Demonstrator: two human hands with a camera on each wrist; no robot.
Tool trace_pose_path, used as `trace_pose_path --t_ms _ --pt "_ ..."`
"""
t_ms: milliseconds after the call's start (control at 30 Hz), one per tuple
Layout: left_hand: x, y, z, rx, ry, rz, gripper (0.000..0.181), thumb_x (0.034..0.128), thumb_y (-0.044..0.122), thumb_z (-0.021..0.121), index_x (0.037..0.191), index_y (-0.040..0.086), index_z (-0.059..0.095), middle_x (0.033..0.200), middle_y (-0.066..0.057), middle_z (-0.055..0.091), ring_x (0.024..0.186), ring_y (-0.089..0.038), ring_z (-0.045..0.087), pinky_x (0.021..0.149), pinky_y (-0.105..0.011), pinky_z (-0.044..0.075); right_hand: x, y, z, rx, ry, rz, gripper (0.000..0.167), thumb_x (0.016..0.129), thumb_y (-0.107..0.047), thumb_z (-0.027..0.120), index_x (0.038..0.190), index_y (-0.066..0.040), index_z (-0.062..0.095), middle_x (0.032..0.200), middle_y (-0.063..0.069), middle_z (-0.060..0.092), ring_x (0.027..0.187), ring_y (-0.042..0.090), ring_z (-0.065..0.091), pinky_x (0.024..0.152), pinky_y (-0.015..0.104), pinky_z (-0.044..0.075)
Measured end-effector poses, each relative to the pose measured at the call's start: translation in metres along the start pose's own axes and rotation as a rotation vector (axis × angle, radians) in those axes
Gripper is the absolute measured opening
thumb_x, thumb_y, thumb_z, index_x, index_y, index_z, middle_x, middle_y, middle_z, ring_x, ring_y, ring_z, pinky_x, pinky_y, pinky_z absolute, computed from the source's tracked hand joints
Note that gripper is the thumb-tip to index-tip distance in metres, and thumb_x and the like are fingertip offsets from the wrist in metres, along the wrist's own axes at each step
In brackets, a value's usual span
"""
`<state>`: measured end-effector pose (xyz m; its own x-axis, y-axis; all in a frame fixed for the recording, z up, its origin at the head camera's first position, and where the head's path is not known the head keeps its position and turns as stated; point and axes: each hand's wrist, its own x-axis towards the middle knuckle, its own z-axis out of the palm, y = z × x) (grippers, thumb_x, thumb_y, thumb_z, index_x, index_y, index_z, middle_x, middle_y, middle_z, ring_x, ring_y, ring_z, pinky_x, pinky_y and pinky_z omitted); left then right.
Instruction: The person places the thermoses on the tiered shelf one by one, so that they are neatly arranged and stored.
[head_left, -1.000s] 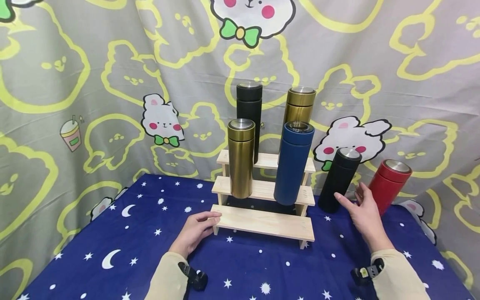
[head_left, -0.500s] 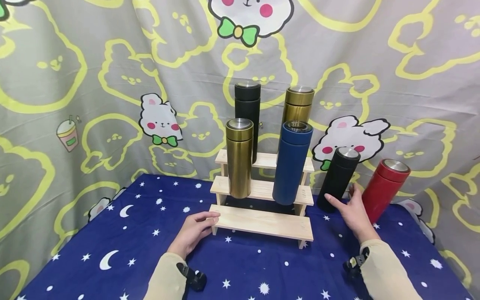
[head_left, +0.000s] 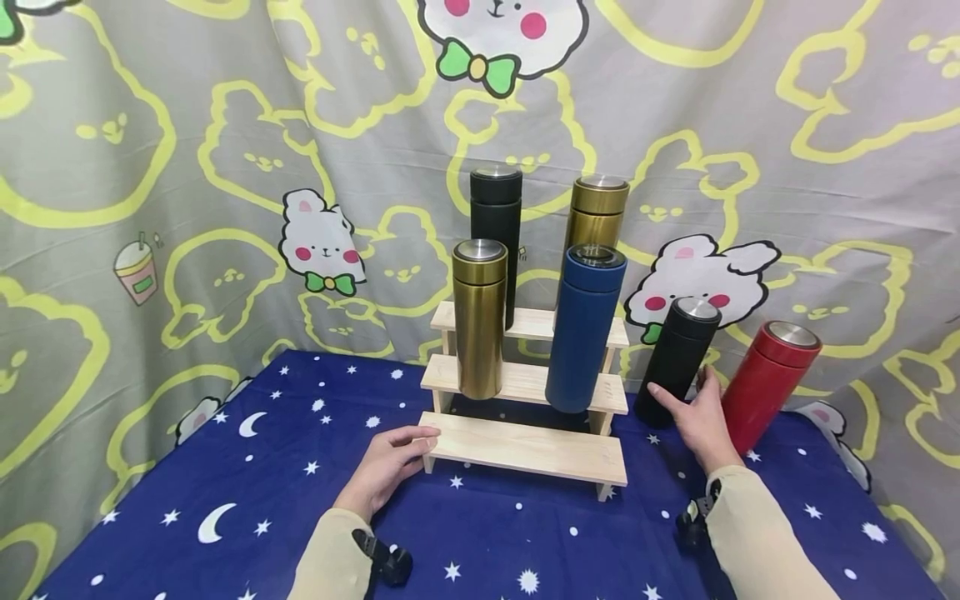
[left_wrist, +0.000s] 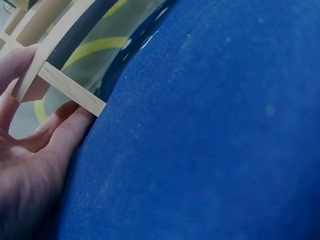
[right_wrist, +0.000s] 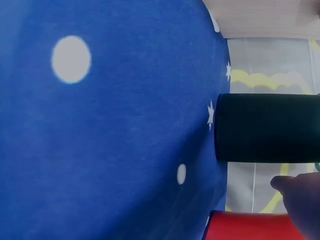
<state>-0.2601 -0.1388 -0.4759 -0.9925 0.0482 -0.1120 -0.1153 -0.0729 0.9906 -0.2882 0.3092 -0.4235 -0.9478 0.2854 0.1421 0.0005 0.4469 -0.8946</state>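
My left hand holds the left end of the wooden stepped stand at its lowest step; in the left wrist view the hand has fingers above and below the board. On the right, my right hand is beside the black bottle, thumb in front of its lower part and fingers spread toward its right side. The right wrist view shows a gap between the black bottle and the visible digit. A red bottle stands right of that hand.
A gold bottle and a blue bottle stand on the middle step. Behind them, another black bottle and another gold one are on the top step. A patterned curtain hangs behind the blue starred cloth.
My right hand has moved left, closer to the black bottle, and more of the red bottle's lower part shows. My left hand stays on the stand's lowest step.
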Motion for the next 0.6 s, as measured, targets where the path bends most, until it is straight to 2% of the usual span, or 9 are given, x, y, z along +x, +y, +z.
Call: trace_pose_path --t_ms 233,400,600 --pt "-0.003 -0.001 -0.001 0.015 0.006 -0.016 0.028 0.0864 0.015 0.077 0.11 0.0 0.072 0.123 -0.013 0.062 0.103 -0.022 0.061 0.093 -0.044 0.049 0.008 -0.003 0.008 0.088 0.041 0.017 0.1 0.095 -0.033 0.065 0.154 0.0 -0.008 0.159 0.027 0.005 0.145 0.038 0.011 0.115 0.051 0.014" --pt "-0.003 0.001 0.001 0.004 0.009 -0.001 0.028 0.0869 0.013 0.076 0.111 -0.001 0.072 0.122 -0.012 0.062 0.101 -0.022 0.061 0.092 -0.045 0.05 0.013 -0.001 0.012 0.152 0.079 0.009 0.096 0.094 -0.028 0.067 0.154 0.001 -0.003 0.156 0.027 0.015 0.142 0.037 0.021 0.115 0.047 0.019" --pt "-0.003 0.003 0.001 0.011 0.015 0.0 0.028 0.0868 0.013 0.076 0.11 -0.001 0.072 0.123 -0.012 0.062 0.102 -0.022 0.061 0.092 -0.045 0.05 0.015 0.001 0.013 0.12 0.11 0.006 0.087 0.095 -0.029 0.066 0.153 0.004 0.009 0.15 0.03 0.027 0.136 0.042 0.031 0.111 0.053 0.027"
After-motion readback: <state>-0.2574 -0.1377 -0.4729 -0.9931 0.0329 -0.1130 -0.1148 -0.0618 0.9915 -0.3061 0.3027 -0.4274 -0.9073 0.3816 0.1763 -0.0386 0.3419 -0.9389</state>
